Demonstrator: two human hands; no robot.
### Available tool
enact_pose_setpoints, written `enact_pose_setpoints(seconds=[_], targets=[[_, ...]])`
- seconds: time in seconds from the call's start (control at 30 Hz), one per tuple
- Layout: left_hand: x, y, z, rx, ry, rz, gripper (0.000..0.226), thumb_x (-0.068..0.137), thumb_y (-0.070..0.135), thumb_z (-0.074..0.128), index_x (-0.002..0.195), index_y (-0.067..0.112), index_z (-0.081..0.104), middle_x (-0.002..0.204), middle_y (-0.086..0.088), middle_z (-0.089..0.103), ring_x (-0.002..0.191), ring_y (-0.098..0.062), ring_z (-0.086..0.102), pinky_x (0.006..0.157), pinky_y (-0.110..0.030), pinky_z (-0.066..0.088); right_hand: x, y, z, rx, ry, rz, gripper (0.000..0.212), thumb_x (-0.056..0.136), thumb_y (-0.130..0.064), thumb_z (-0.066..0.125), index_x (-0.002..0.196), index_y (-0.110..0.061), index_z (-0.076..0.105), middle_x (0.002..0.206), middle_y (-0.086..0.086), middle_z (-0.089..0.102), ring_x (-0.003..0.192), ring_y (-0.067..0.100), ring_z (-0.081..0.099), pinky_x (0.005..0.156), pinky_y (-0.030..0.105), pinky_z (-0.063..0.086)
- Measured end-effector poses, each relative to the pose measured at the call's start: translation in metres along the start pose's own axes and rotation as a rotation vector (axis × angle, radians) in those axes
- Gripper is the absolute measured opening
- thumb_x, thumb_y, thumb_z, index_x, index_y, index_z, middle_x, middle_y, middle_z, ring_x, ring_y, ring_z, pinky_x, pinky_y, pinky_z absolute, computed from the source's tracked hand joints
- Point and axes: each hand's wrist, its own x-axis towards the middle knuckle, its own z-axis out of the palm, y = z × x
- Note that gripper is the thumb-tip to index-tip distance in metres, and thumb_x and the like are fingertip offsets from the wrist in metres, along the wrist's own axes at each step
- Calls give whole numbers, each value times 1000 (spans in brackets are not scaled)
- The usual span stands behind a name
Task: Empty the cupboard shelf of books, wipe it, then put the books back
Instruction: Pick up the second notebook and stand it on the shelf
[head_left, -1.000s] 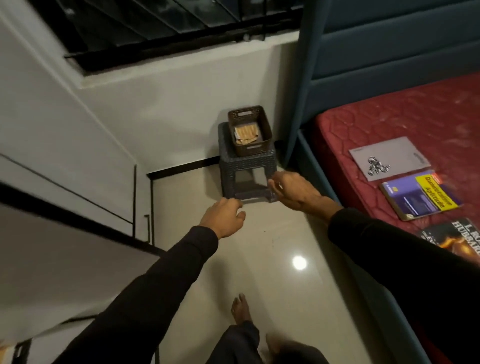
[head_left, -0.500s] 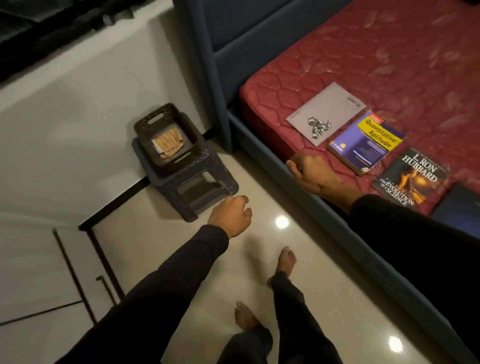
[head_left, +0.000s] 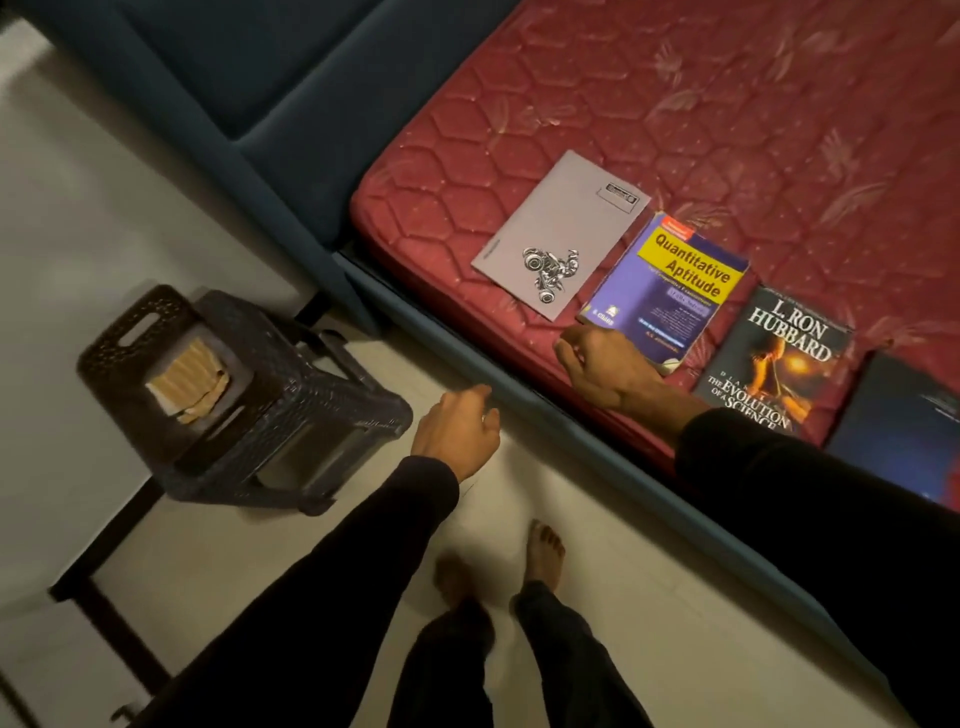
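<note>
Four books lie in a row near the edge of the red quilted mattress (head_left: 675, 104): a thin grey notebook with a motorbike drawing (head_left: 558, 234), a purple and yellow "Quantitative Aptitude" paperback (head_left: 670, 286), a dark book with an orange flame on its cover (head_left: 779, 358), and a dark blue book (head_left: 904, 426) that is partly cut off by the frame. So the emptying step seems finished, at least for these books. The cupboard shelf is not in view, and I cannot tell if it is wiped. The right hand (head_left: 608, 369) rests at the near corner of the purple paperback, fingers curled; whether it already grips the book is not clear. The left hand (head_left: 457, 431) hangs loosely curled above the pale floor, holding nothing. Putting the books back is, I judge, not yet done.
</note>
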Motion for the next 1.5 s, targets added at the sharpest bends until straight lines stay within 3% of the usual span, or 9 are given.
enact_pose_setpoints(seconds=[0.2,0.4,0.63,0.8,0.87,1.0,1.17,1.3,1.5], targets=[[77,1,36,12,-31,54,41,96,25,47,136,14,52,123,-17,62,115,-36,56,92,-41,44,46,39,33,58,44,94,25,99,-28,39,82,-15,52,95,15,62,85,33,57,67,28,30],[134,-12,62,-1,-43,137,45,97,21,49,141,13,47,137,-12,56,123,-32,51,96,-36,39,93,62,68,190,115,272,30,98,-29,42,94,-7,61,97,18,66,91,34,60,74,36,47],[205,-35,66,-28,-3,245,46,98,19,50,142,7,45,147,-12,47,137,-27,42,105,-33,34,153,73,94,367,226,526,31,98,-29,47,105,0,56,106,21,64,101,38,58,80,38,44],[271,-28,48,-88,121,311,52,96,18,48,143,-2,41,151,-18,39,143,-28,34,113,-22,19,189,69,98,410,286,667,41,99,-28,48,123,5,45,123,26,56,114,41,52,80,37,40],[297,-21,42,-97,144,325,55,95,17,49,144,-6,38,152,-22,36,144,-30,31,116,-24,17,203,68,98,424,321,734,45,99,-28,48,127,7,42,128,27,53,118,41,50,86,39,41],[341,-9,33,-104,132,259,61,91,21,49,142,-9,36,146,-28,41,136,-41,38,114,-43,30,228,73,95,539,356,860,53,97,-30,54,131,8,40,137,24,44,127,34,42,95,34,38],[374,4,21,-182,173,177,46,88,22,55,128,0,50,123,-20,62,113,-38,58,95,-38,45,252,87,84,728,408,973,61,91,-29,62,135,5,37,138,20,47,122,34,51,94,35,43],[403,4,25,-273,204,119,63,71,47,48,117,5,58,117,-15,65,108,-37,60,97,-49,48,258,96,82,810,457,1009,59,89,-24,67,133,1,37,133,17,53,120,32,54,93,33,45],[418,-9,38,-356,210,76,48,65,49,48,93,14,66,99,-9,71,101,-33,64,92,-50,51,249,103,86,887,490,999,50,87,-11,64,130,-5,39,121,13,59,106,29,58,79,27,42]])
